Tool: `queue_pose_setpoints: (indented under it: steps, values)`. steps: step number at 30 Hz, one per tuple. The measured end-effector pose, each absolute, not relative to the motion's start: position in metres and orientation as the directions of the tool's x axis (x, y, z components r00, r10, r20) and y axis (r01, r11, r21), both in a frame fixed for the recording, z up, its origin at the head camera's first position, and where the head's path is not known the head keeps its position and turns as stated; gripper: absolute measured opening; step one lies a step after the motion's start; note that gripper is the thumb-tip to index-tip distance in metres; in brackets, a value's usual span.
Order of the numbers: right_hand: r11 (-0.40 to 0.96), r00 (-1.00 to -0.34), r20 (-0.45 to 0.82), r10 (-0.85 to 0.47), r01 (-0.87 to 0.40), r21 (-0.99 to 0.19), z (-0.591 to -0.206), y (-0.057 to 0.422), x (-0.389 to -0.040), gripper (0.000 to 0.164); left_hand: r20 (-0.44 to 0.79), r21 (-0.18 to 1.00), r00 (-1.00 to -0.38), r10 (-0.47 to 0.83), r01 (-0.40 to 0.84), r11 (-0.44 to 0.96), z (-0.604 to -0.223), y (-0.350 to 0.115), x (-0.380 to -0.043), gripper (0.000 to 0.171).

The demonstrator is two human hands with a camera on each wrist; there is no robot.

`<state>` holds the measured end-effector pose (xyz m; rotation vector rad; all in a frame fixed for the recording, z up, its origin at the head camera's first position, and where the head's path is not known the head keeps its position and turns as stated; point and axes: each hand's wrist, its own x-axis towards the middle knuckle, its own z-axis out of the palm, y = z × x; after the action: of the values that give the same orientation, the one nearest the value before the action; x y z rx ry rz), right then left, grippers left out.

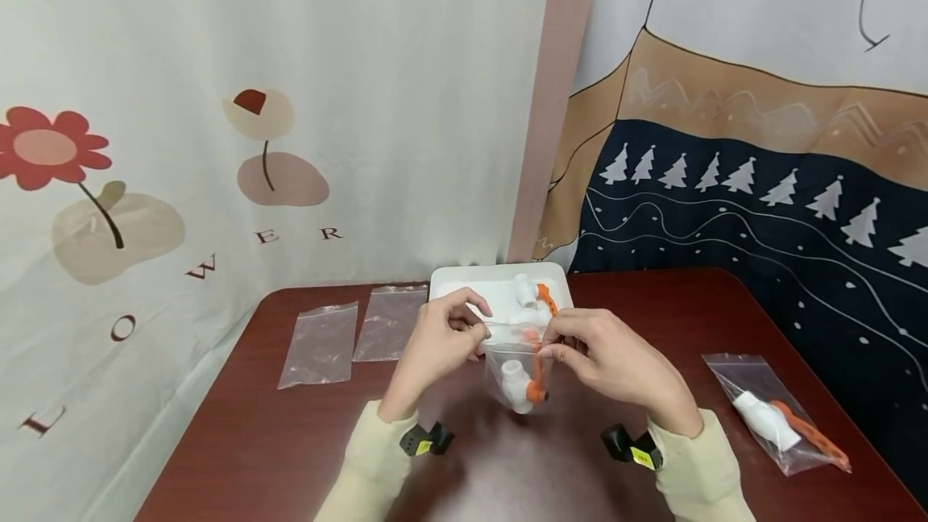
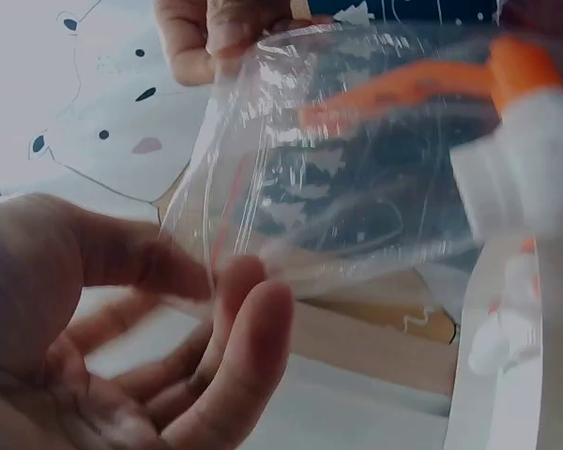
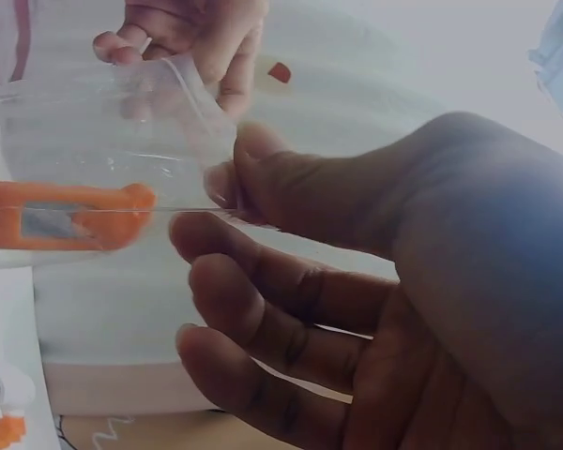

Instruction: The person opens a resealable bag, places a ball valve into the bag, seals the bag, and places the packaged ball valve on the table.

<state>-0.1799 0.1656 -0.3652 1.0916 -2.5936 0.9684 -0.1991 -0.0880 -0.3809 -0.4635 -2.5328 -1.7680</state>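
A clear zip-lock bag (image 1: 495,366) hangs in front of me, with a white plastic ball valve (image 1: 515,385) with an orange handle inside it. My left hand (image 1: 444,337) pinches one top corner of the bag between thumb and index finger. At the opposite corner, my right hand (image 1: 605,353) pinches the edge with thumb and forefinger. The right wrist view shows the orange handle (image 3: 122,230) pointing towards the bag's mouth, and in the left wrist view the white valve body (image 2: 525,169) lies at the bag's far end.
Behind the hands stands a white tray (image 1: 451,279) holding more white-and-orange valves (image 1: 528,292). Two flat bags lie at the left, one bag (image 1: 319,345) beside another bag (image 1: 391,322). A bagged valve (image 1: 768,421) lies near the right edge of the brown table (image 1: 652,304).
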Motion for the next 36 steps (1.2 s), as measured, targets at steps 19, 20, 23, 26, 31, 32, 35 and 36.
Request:
queue_pose_setpoints:
  steps: [19,20,23,26,31,32,35,36]
  values:
    - [0.513,-0.741,0.489,-0.461,-0.672,-0.534,-0.360,0.177,-0.183,0.017,0.432,0.643,-0.622,0.654,0.721,0.260,-0.380,-0.108,-0.207,0.015]
    - [0.516,-0.742,0.493,-0.455,-0.671,-0.532,-0.360,0.178,-0.183,0.017,0.458,0.632,-0.605,0.651,0.737,0.240,-0.380,-0.109,-0.208,0.015]
    - [0.525,-0.744,0.506,-0.437,-0.667,-0.528,-0.360,0.181,-0.185,0.017,0.527,0.610,-0.568,0.632,0.770,0.184,-0.380,-0.109,-0.210,0.016]
    - [0.537,-0.751,0.517,-0.411,-0.658,-0.528,-0.360,0.182,-0.185,0.017,0.565,0.624,-0.563,0.603,0.770,0.135,-0.380,-0.109,-0.210,0.012]
    - [0.542,-0.760,0.528,-0.378,-0.645,-0.539,-0.359,0.183,-0.185,0.016,0.603,0.623,-0.587,0.540,0.769,0.141,-0.378,-0.108,-0.210,0.007]
    - [0.541,-0.760,0.532,-0.374,-0.645,-0.540,-0.359,0.183,-0.185,0.016,0.608,0.620,-0.593,0.528,0.770,0.150,-0.378,-0.107,-0.209,0.007]
    - [0.543,-0.758,0.549,-0.354,-0.644,-0.539,-0.360,0.183,-0.186,0.017,0.620,0.606,-0.601,0.505,0.775,0.179,-0.378,-0.106,-0.209,0.007]
    - [0.543,-0.756,0.555,-0.347,-0.645,-0.538,-0.360,0.183,-0.186,0.017,0.621,0.604,-0.603,0.501,0.775,0.185,-0.377,-0.106,-0.209,0.007]
